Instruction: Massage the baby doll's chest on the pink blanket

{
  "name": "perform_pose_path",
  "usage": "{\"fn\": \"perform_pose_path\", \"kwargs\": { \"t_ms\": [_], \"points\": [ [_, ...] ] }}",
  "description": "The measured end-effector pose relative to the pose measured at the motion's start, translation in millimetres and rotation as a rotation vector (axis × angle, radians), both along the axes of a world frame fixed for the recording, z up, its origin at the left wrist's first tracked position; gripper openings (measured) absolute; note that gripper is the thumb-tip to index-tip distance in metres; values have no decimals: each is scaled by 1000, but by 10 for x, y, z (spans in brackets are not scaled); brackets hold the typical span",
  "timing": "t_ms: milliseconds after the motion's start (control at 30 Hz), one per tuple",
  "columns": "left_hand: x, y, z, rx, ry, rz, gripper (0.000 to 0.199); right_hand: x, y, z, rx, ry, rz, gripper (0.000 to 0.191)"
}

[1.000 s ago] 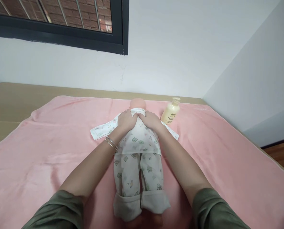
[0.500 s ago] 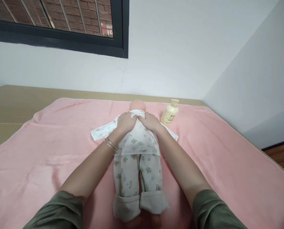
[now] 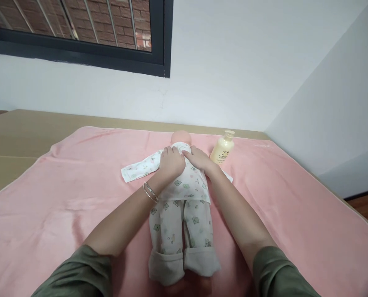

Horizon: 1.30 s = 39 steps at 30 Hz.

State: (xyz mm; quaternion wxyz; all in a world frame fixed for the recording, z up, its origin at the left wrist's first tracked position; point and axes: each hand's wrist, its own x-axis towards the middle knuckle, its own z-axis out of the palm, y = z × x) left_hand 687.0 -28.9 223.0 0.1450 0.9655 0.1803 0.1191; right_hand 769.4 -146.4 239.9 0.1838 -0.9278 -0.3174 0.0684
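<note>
A baby doll (image 3: pixel 187 187) lies stretched out with its bald head (image 3: pixel 181 137) at the far end; its face does not show. It wears a white printed top and matching trousers (image 3: pixel 194 225) with the cuffs turned up. My left hand (image 3: pixel 172 161) lies on the upper left of the doll's torso, its fingers laid over the cloth. On the upper right rests my right hand (image 3: pixel 199 157), fingers spread flat and thumb pointing inward. Both hands touch the top without gripping anything. The doll's left-side sleeve (image 3: pixel 141 166) extends flat; my right forearm mostly covers the other sleeve.
A pale yellow pump bottle (image 3: pixel 222 148) stands just beyond my right hand. Under everything spreads a pink blanket (image 3: pixel 88 181) on a wooden surface (image 3: pixel 32 132). A white wall (image 3: pixel 221 82) and a dark-framed window (image 3: pixel 159 62) rise behind it.
My left hand has turned and its thumb is now drawn in beside the fingers. My right hand stays on the doll's torso. The whole view has shifted slightly.
</note>
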Motion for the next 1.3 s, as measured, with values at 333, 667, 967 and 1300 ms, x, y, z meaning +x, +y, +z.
{"fn": "perform_pose_path", "kwargs": {
  "t_ms": [333, 667, 967, 1300],
  "points": [
    [71, 323, 33, -161, 72, -41, 61, -398, 229, -7, -104, -198, -14, 53],
    [-54, 194, 232, -86, 177, -171, 60, -187, 109, -14, -129, -116, -72, 68],
    [-6, 214, 108, -6, 110, -96, 55, -249, 164, 49, -93, -103, -34, 57],
    [2, 195, 80, 60, 70, -188, 44, -298, 137, 20, -147, -135, -77, 71]
  ]
}}
